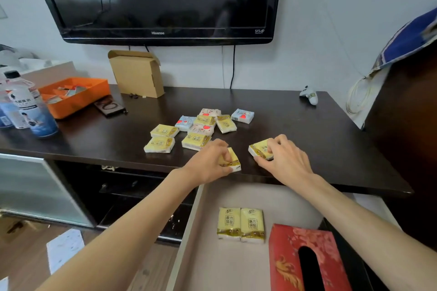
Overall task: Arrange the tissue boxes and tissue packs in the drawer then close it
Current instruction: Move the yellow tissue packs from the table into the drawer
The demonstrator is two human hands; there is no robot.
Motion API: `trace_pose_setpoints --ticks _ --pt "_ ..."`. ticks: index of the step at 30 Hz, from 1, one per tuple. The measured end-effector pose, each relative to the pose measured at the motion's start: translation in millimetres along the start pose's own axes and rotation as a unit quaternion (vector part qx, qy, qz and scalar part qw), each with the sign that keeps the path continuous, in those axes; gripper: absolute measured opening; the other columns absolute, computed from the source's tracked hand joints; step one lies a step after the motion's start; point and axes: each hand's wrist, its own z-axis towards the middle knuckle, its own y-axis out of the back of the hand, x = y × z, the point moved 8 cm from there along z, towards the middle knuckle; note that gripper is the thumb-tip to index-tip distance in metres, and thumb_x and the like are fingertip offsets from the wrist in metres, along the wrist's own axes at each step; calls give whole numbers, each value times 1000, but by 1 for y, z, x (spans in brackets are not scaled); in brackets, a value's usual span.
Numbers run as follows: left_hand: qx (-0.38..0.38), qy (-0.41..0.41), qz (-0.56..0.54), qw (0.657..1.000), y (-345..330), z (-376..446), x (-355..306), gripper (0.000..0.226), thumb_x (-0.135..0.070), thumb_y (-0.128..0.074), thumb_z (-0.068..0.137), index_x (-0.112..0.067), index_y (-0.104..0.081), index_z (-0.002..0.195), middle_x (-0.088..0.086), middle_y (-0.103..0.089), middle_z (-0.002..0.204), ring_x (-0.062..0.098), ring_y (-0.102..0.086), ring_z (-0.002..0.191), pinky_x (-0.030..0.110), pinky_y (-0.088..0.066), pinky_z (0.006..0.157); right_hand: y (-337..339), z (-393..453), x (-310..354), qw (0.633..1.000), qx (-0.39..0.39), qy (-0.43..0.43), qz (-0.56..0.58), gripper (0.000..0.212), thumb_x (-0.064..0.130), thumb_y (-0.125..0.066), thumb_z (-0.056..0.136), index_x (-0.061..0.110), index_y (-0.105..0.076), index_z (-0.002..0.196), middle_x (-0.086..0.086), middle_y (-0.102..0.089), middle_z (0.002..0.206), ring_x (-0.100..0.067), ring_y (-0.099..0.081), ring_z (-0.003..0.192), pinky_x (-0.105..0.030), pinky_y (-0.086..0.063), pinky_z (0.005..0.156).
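1. Hands first: the left hand [210, 160] is closed around one yellow tissue pack [233, 163] at the front edge of the dark worktop [307, 139], and the right hand [283, 158] has its fingers curled over a second yellow pack [259, 149] just beside it. Both packs seem to be still touching the worktop or only just above it.
2. The drawer [236, 264] stands open directly below the hands. Two yellow packs [240, 224] lie in it side by side, touching each other, and a red tissue box [305, 260] sits near them on the right.
3. To do this step well, the person should probably bring each pack straight down over the front edge and place it in line with the pair in the drawer, long sides touching, so that a tidy row forms.
4. The packs look soft, so a light grip is likely enough; a hard squeeze could crush them.
5. A loose pile of packs [201, 127], yellow, blue and pink, remains further back on the worktop, so a large part of the task is not yet done and the drawer must stay open.
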Motion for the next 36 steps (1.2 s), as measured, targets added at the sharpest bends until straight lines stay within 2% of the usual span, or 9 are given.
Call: trace_pose_setpoints --ticks 2,6,9,12,16,19,25,31,36 --pt "12 14 -2 1000 -3 4 1 17 -30 -76 86 -19 -63 90 5 -42 152 25 -36 142 40 -33 110 -2 0 0 999 17 -14 33 38 56 -63 90 22 -46 94 -4 -55 114 -28 -55 104 -39 -47 71" --pt "34 25 22 999 -3 6 -3 21 -37 -74 86 -27 -57 93 3 -58 121 25 -55 112 39 -47 89 0 -1 -6 995 49 -28 88 36 48 -72 82 22 -52 97 -1 -58 103 -28 -56 100 -40 -45 71" --pt "14 23 17 999 5 -1 -6 33 -39 -79 80 -28 -61 105 0 -58 118 19 -55 106 39 -49 89 6 -15 -11 981 71 -39 175 43 46 -77 75 29 -49 103 4 -62 108 -22 -57 95 -38 -42 70" --pt "-17 11 -77 997 13 -24 -4 50 -34 -84 74 -35 -54 114 -12 -60 114 10 -59 104 22 -50 81 10 -47 -10 952 87 -43 291 52 49 -78 66 37 -44 103 9 -65 111 -18 -65 93 -42 -52 79" --pt "18 6 -148 989 3 -65 0 69 -33 -87 72 -44 -45 126 -23 -57 123 -9 -54 116 5 -45 86 14 -92 2 928 93 -12 362 52 44 -82 65 41 -45 101 13 -68 105 -6 -68 96 -43 -57 86" --pt "60 2 -160 985 -16 -95 0 74 -37 -87 72 -47 -44 131 -26 -58 126 -14 -50 119 1 -40 90 13 -120 17 931 112 34 346 53 48 -82 69 44 -44 106 17 -66 109 -3 -63 104 -38 -56 87" --pt "73 -24 -32 997 -51 -137 -3 74 -54 -82 64 -45 -47 129 -24 -51 119 -2 -47 114 21 -45 98 -13 -155 42 955 214 127 163 55 62 -72 65 49 -42 108 23 -49 104 -2 -52 94 -32 -48 78" --pt "114 -59 15 992 -77 -153 -8 78 -49 -81 71 -38 -43 138 -22 -48 122 -1 -46 114 24 -46 98 -26 -165 54 955 239 160 75 58 54 -72 68 46 -48 120 16 -49 108 -9 -47 94 -27 -31 66" --pt "108 -72 78 988 -89 -154 -14 61 -51 -78 74 -34 -50 126 -13 -54 127 5 -48 115 24 -46 91 -29 -172 67 952 245 179 36 50 46 -77 74 36 -56 118 19 -52 107 -9 -39 97 -33 -30 85"
